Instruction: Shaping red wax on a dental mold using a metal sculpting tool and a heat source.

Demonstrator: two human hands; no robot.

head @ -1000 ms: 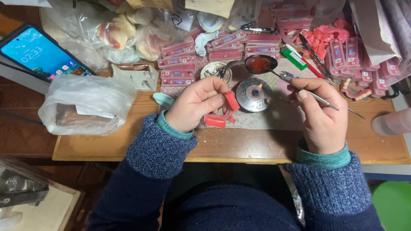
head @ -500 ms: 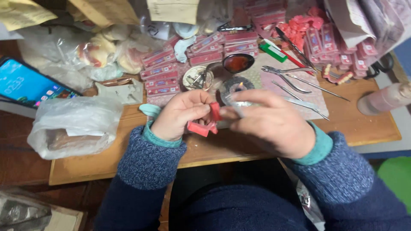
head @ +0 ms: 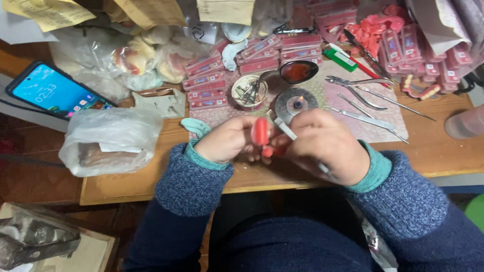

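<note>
Two hands meet over the wooden surface (head: 433, 151): the left hand (head: 227, 141) is clamped on a red wax piece (head: 260, 132), while the right hand (head: 327, 146) grips a thin metal tool (head: 285, 129) whose tip lies against it. Just beyond the hands sits a small round burner (head: 296, 103) with a flame, and loose metal instruments (head: 368, 118) lie past the right hand.

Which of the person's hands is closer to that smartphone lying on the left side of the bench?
Left. The left hand is nearer the smartphone, to its right and lower. The right hand, holding a thin metal tool, lies farther right.
</note>
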